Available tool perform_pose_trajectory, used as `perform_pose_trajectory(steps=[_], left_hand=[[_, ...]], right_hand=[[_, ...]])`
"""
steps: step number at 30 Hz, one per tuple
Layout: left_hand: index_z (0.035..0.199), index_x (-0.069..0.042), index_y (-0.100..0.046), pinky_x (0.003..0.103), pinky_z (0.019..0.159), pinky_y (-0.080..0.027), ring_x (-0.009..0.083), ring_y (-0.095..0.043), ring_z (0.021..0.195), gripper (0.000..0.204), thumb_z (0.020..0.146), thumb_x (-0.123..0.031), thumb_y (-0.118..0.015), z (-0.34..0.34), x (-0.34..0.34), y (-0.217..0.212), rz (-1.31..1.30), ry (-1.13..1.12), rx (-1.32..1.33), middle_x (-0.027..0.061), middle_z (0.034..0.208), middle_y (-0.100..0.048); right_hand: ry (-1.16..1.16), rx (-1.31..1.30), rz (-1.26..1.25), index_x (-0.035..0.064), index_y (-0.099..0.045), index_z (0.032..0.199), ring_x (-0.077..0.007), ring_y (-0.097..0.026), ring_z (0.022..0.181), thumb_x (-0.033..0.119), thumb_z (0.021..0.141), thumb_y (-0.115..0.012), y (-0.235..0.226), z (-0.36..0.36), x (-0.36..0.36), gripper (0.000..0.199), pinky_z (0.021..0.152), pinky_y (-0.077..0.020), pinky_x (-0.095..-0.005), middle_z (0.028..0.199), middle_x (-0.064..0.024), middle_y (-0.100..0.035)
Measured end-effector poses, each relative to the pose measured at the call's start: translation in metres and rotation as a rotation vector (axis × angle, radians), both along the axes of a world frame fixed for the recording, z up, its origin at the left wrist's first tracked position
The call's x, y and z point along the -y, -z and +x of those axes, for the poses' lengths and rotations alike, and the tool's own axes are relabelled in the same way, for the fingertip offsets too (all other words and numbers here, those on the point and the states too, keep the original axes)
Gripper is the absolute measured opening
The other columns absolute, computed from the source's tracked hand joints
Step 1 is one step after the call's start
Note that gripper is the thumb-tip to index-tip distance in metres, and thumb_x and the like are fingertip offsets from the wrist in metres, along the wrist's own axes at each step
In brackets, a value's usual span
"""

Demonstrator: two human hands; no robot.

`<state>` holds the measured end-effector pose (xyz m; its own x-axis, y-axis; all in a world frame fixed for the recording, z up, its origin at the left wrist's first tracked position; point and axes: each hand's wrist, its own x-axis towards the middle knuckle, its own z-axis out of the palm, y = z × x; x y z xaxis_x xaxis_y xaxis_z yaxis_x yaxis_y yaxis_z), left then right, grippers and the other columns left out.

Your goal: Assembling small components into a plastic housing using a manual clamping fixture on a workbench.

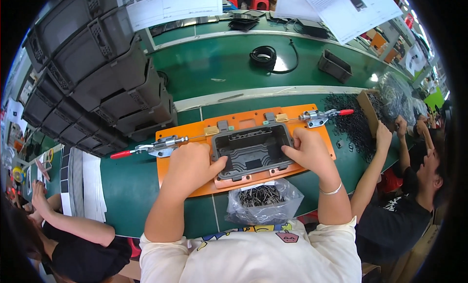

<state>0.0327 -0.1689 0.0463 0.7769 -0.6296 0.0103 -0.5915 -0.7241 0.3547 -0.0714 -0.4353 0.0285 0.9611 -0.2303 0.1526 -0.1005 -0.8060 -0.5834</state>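
A dark grey plastic box (pixel 251 156), open at the top, sits on an orange fixture board (pixel 194 129) in front of me. My left hand (pixel 191 167) is closed on the box's left side, its thumb over the near left rim. On the right side my right hand (pixel 312 150) grips the box, thumb pressed at the inner edge. The fingers of both hands are mostly hidden. A toggle clamp with a red handle (pixel 163 144) lies beside my left hand; a matching clamp (pixel 319 117) is beyond my right hand. Small metal pins (pixel 262 196) fill a clear plastic bag (pixel 287 205) in front of the box.
Dark plastic cases (pixel 112 83) are stacked high at left. Black small parts (pixel 348 124) lie in a heap by a cardboard box (pixel 368 112) at right. A coiled black strip (pixel 263 56) and a grey bin (pixel 335 66) are farther back. Co-workers sit on both sides.
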Motion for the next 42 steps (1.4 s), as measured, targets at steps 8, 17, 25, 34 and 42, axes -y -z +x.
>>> perform_pose_trajectory(steps=[8, 17, 25, 34, 42], left_hand=[[0.061, 0.000, -0.058, 0.040, 0.057, -0.047, 0.0349, -0.060, 0.062, 0.032, 0.074, -0.027, -0.068, -0.005, -0.015, -0.032, -0.233, -0.023, 0.049, 0.0160, 0.062, -0.059], [0.070, 0.002, -0.059, 0.042, 0.057, -0.046, 0.0361, -0.060, 0.066, 0.027, 0.077, -0.021, -0.072, 0.006, -0.008, -0.003, -0.312, -0.094, 0.167, 0.0174, 0.070, -0.060], [0.076, 0.002, -0.060, 0.041, 0.059, -0.046, 0.0354, -0.060, 0.067, 0.027, 0.079, -0.022, -0.071, 0.006, -0.014, -0.011, -0.374, -0.125, 0.178, 0.0173, 0.072, -0.059], [0.094, -0.001, -0.061, 0.035, 0.060, -0.049, 0.0253, -0.062, 0.070, 0.038, 0.082, -0.036, -0.070, -0.003, -0.030, -0.033, -0.648, -0.036, 0.035, 0.0111, 0.082, -0.061], [0.095, -0.001, -0.061, 0.039, 0.066, -0.047, 0.0304, -0.060, 0.075, 0.041, 0.085, -0.041, -0.065, -0.003, -0.036, -0.034, -0.636, 0.033, 0.077, 0.0124, 0.081, -0.060]], right_hand=[[-0.040, 0.438, 0.623, 0.0108, -0.028, 0.063, -0.0041, -0.029, 0.055, -0.003, 0.064, -0.066, -0.056, -0.016, -0.043, 0.040, 0.048, -0.0227, -0.0227, 0.060, 0.0048, -0.035], [-0.272, 0.781, -0.029, 0.0086, -0.036, 0.060, -0.0200, -0.037, 0.040, -0.002, 0.057, -0.070, -0.073, -0.021, -0.096, 0.036, 0.038, -0.0260, -0.0298, 0.052, -0.0050, -0.036], [-0.208, 0.717, 0.028, 0.0062, -0.039, 0.062, -0.0213, -0.039, 0.046, -0.002, 0.059, -0.067, -0.072, -0.014, -0.089, 0.030, 0.043, -0.0306, -0.0321, 0.057, -0.0071, -0.038], [0.064, 0.277, 0.942, 0.0144, -0.040, 0.064, -0.0038, -0.031, 0.042, 0.001, 0.074, -0.060, -0.071, 0.109, 0.009, 0.025, 0.037, -0.0207, -0.0193, 0.060, 0.0056, -0.041], [0.363, 0.068, 0.935, 0.0058, -0.050, 0.081, -0.0142, -0.048, 0.052, 0.008, 0.080, -0.066, 0.002, 0.210, 0.042, 0.017, 0.050, -0.0436, -0.0318, 0.066, -0.0029, -0.050]])
